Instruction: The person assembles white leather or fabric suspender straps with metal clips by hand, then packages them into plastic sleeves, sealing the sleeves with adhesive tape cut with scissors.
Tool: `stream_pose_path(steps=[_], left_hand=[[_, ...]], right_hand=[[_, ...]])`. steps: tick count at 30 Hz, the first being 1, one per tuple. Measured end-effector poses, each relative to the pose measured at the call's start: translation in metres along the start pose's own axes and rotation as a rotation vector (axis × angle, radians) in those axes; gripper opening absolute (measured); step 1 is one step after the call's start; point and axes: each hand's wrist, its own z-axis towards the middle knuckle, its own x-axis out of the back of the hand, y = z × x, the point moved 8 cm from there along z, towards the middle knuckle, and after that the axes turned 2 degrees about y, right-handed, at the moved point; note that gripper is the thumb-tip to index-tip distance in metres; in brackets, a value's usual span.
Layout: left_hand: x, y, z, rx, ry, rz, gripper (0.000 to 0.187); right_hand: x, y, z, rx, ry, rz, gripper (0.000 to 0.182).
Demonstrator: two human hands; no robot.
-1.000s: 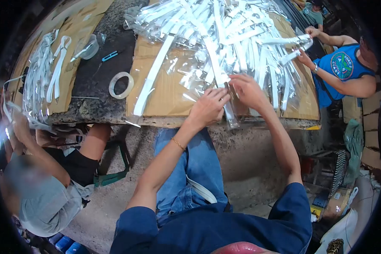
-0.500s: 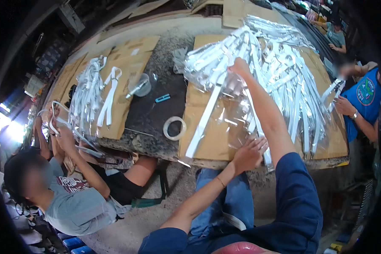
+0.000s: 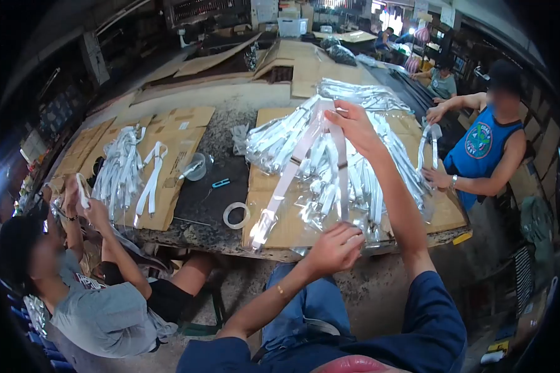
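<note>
My right hand [image 3: 353, 126] is raised over the table and pinches the folded top of a long white strap [image 3: 295, 165]; the strap's two ends hang down toward the table's front edge. My left hand [image 3: 335, 247] is low at that edge, fingers closed on the bottom of a clear plastic sleeve [image 3: 348, 217] around one hanging end. Beneath both hands lies a big heap of white straps in clear bags [image 3: 330, 155] on cardboard [image 3: 280, 230].
A tape roll [image 3: 235, 216], a blue cutter [image 3: 220, 183] and a clear cup [image 3: 196, 166] lie on the dark stone table [image 3: 199, 199]. A person at left handles straps beside another pile [image 3: 126, 171]. A person in a blue vest [image 3: 482, 149] at right holds straps.
My right hand has lifted a white strap up out of the heap. My left hand moved from the pile to the table edge and closed on the sleeve. My head tilted up.
</note>
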Motion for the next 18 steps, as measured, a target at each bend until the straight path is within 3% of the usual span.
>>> stream_pose_path(steps=[2, 4, 6, 7, 9, 14, 16, 18], left_hand=[[0.081, 0.038, 0.049, -0.031, 0.239, 0.159, 0.025], [0.151, 0.048, 0.097, 0.158, 0.435, 0.389, 0.022], [0.179, 0.034, 0.128, 0.224, 0.471, 0.365, 0.026], [0.183, 0.037, 0.133, 0.216, 0.476, 0.376, 0.026], [0.173, 0.003, 0.133, 0.575, 0.355, -0.129, 0.025], [0.175, 0.019, 0.128, 0.614, 0.418, -0.197, 0.022], [0.173, 0.029, 0.126, 0.602, 0.439, -0.215, 0.020], [0.169, 0.036, 0.128, 0.584, 0.410, -0.249, 0.021]], right_hand=[[-0.010, -0.040, -0.022, 0.051, -0.025, 0.042, 0.027], [-0.029, -0.086, -0.049, 0.071, -0.049, -0.003, 0.028], [-0.042, -0.106, -0.066, 0.098, -0.091, -0.041, 0.026], [-0.048, -0.116, -0.072, 0.177, -0.096, -0.040, 0.026], [-0.057, -0.140, -0.088, 0.274, -0.069, -0.123, 0.024], [-0.057, -0.155, -0.113, 0.227, -0.082, -0.076, 0.029], [-0.057, -0.152, -0.121, 0.133, -0.120, 0.133, 0.031], [-0.052, -0.152, -0.129, 0.195, -0.075, 0.014, 0.028]])
